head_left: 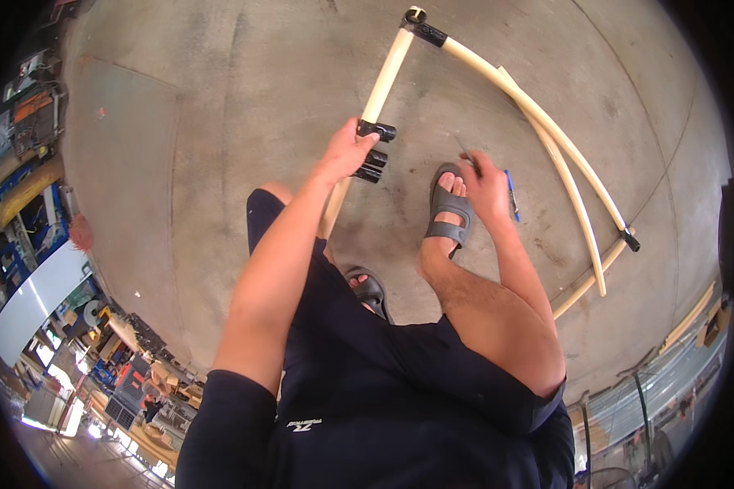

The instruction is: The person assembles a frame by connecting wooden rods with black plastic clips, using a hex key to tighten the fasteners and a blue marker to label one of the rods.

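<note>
My left hand (pixel 349 153) is closed around a black metal pipe joint (pixel 377 132) on a cream-coloured pipe (pixel 387 73). Just below it, more black joint pieces (pixel 370 166) sit against the same pipe. The pipe's far end meets a black corner joint (pixel 426 31), from which a long cream pipe (pixel 538 114) runs off to the right. My right hand (pixel 488 189) is closed on a thin dark tool (pixel 467 155), slim like a hex key, its exact kind unclear. This hand is beside my right sandal, and a blue pen-like tool (pixel 511 196) lies on the floor just right of it.
A loose cream pipe (pixel 575 183) lies beside the long one. Another black joint (pixel 630 240) links the long pipe to a lower pipe (pixel 575 295). Cluttered shelves and a white curved panel (pixel 37 301) stand at left; metal racking (pixel 661 407) is at lower right.
</note>
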`<state>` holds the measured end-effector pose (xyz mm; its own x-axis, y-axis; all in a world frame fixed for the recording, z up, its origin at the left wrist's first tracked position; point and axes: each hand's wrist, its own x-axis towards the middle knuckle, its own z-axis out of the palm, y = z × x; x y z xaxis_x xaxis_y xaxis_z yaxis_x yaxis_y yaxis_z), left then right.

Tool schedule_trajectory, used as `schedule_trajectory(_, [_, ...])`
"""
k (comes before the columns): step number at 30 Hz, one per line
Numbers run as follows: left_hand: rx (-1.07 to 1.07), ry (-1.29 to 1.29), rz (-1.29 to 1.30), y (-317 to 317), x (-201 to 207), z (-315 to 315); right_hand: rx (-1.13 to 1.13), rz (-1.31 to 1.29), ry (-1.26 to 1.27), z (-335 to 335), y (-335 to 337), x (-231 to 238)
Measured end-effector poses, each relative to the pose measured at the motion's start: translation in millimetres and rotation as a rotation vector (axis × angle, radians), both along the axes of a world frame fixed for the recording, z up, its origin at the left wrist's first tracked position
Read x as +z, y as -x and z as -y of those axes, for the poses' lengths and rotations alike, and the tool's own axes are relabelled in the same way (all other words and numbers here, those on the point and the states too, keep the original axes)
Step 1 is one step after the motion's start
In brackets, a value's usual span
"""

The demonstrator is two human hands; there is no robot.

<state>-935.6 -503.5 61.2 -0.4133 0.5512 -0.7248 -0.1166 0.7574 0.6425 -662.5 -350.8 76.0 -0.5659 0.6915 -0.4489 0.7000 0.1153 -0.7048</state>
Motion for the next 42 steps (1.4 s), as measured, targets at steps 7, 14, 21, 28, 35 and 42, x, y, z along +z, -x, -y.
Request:
schedule_trajectory(7, [0.035, -0.136, 0.057, 5, 1, 13, 0.25, -0.282, -0.071, 28, 114, -42])
schedule_trajectory(14, [0.077, -0.127, 0.026, -5, -7, 9, 0.272, -0.163, -0.194, 48, 120, -39])
schedule_trajectory(21, [0.111, -0.097, 0.112, 0, 2, 13, 0.345, -0.21, -0.305, 50, 117, -33])
schedule_trajectory(28, [0.049, -0.178, -0.024, 5, 5, 10, 0.262, -0.076, -0.182, 53, 122, -20])
schedule_trajectory(35, [-0.017, -0.304, 0.016, 11, -4, 19, 0.228, -0.064, -0.214, 62, 122, -12])
schedule_trajectory(42, [0.091, -0.319, 0.096, 5, -11, 20, 0.211, -0.015, -0.187, 65, 125, 1])
